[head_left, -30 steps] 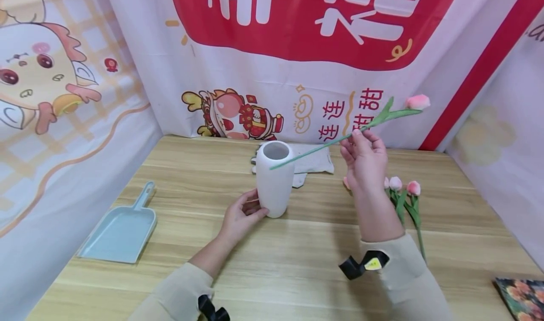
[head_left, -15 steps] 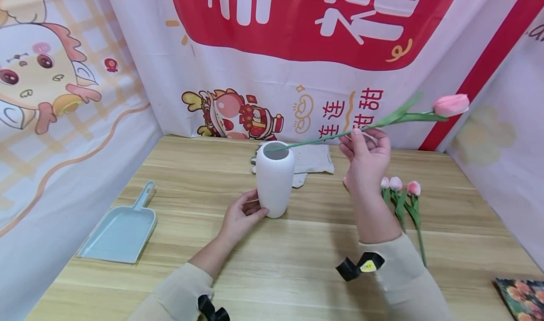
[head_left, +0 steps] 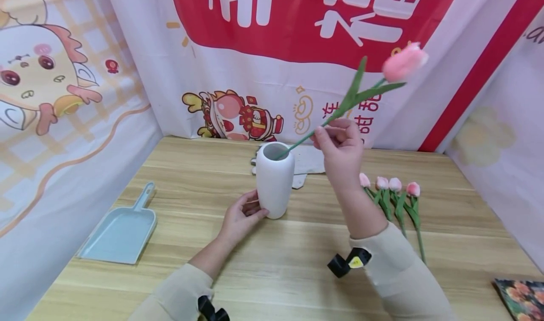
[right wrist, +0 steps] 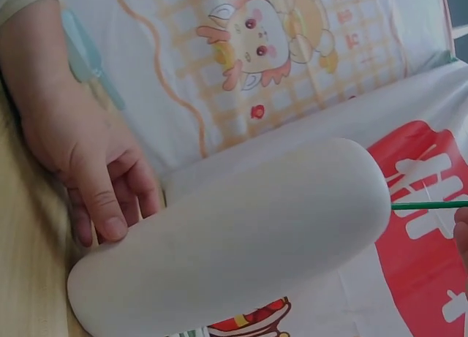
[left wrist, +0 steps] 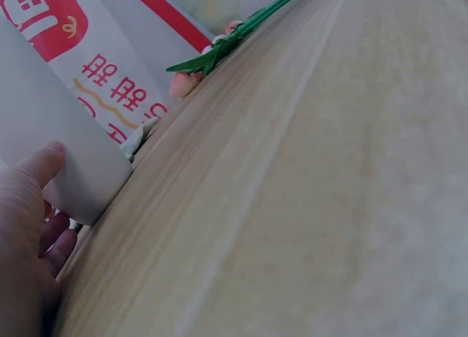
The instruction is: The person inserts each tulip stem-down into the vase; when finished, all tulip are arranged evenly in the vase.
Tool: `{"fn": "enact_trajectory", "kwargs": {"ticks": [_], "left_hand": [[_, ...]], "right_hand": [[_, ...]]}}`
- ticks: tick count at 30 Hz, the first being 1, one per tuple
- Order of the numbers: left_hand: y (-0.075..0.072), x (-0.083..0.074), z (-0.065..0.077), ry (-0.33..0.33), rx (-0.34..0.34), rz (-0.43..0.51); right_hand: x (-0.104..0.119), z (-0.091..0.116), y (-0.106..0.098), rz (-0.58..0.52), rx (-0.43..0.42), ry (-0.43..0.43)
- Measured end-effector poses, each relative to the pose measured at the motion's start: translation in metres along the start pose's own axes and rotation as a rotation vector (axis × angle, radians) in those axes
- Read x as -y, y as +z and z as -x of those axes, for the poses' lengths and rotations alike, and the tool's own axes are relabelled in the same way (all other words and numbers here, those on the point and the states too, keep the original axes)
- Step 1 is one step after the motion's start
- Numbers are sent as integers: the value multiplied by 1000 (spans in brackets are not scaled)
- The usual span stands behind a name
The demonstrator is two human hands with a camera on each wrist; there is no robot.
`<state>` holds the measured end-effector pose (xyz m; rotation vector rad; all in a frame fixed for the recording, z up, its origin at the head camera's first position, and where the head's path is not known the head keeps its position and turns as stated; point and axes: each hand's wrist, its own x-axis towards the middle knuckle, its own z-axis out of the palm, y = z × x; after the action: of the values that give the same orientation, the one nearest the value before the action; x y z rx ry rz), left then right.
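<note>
A white vase [head_left: 275, 189] stands upright on the wooden table. My left hand [head_left: 241, 217] holds it low down on the left side, thumb in front and fingers curled beside the base, as the left wrist view also shows. Above and right of the vase, my right hand [head_left: 343, 151] pinches the green stem of a pink tulip [head_left: 401, 66]. The stem's lower end slants into the vase mouth; its tip is hidden inside. In the right wrist view the stem [right wrist: 428, 205] meets the vase's top, with only a bit of the right hand at the edge.
Several more pink tulips [head_left: 395, 185] lie in a row on the right of the table. Grey-white gloves [head_left: 310, 160] lie behind the vase. A light blue dustpan [head_left: 119, 236] is at the left. A flower-printed item [head_left: 524, 296] shows at the lower right edge.
My right hand has moved left toward the vase, and the tulip has tilted steeper. Its stem end went from in front of the vase into the mouth. The left hand has stayed put.
</note>
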<state>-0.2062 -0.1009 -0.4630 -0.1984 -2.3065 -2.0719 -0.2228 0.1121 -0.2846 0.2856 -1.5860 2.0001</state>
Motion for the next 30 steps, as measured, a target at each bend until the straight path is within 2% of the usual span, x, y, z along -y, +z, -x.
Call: {"fn": "enact_trajectory", "kwargs": {"ticks": [7,11,15,23,30], "left_hand": [[0,0,1,-1,1,7],[0,-2,2,1,1,8],[-1,-4,2,3,1,10],[-1,-4,2,-3,0,-3],[-2,-2,1,4,15,7]], "right_hand": [[-8,5,15,227,146,40],[-10,6,20,320,221,79],[-10,6,24,389,277,63],[-8,5,23,484,352,69],[-6,6,21,464,352,86]]}}
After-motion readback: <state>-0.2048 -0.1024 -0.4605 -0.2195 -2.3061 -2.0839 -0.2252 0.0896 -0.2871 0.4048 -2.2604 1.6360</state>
